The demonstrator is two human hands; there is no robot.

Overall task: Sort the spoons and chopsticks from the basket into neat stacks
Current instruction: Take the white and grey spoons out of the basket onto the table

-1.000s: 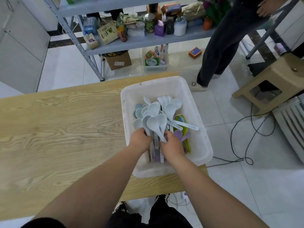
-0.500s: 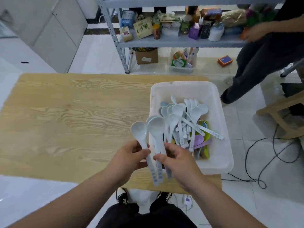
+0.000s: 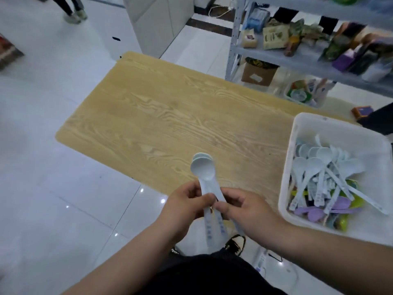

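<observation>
— Head view: what do the hands hold?
— The left hand (image 3: 185, 207) and right hand (image 3: 248, 211) both pinch the handles of a nested stack of pale spoons (image 3: 202, 169), with the thumbs close together on top.
— Where do the bowls point?
— Away from the grip, over the near edge of the wooden table (image 3: 170, 116).
— And the basket?
— The white basket (image 3: 286, 177) sits on the table, right of the grip and well apart. Loose spoons (image 3: 319, 167) and purple and green utensils (image 3: 314, 211) are piled inside.

glossy white tile floor (image 3: 53, 188), wooden table (image 3: 170, 124), grey metal shelving (image 3: 297, 58).
</observation>
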